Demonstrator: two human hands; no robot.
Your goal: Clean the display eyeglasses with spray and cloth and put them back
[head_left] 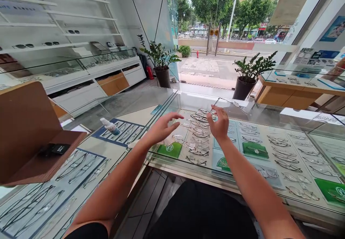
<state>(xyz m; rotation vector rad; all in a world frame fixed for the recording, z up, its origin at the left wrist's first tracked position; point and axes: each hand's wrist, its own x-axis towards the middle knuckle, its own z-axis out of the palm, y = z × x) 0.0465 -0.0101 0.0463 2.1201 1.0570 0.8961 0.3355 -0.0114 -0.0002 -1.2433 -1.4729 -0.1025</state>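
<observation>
Over the glass counter (167,102), my left hand (163,127) is held with thumb and fingers apart and nothing between them. To its right, my right hand (219,124) is raised with its fingers curled in a pinch around a thin dark pair of eyeglasses (219,99). Their far part is faint against the glass and hard to make out. Rows of eyeglass frames (198,142) lie in the case below both hands. Near my left wrist, a green card (169,150) lies in the case.
A white spray bottle (110,126) stands on the left counter, near a brown box (29,124) with a small black device (59,148). A green case (255,150) lies among frames at right. Two potted plants (163,76) flank the glass door.
</observation>
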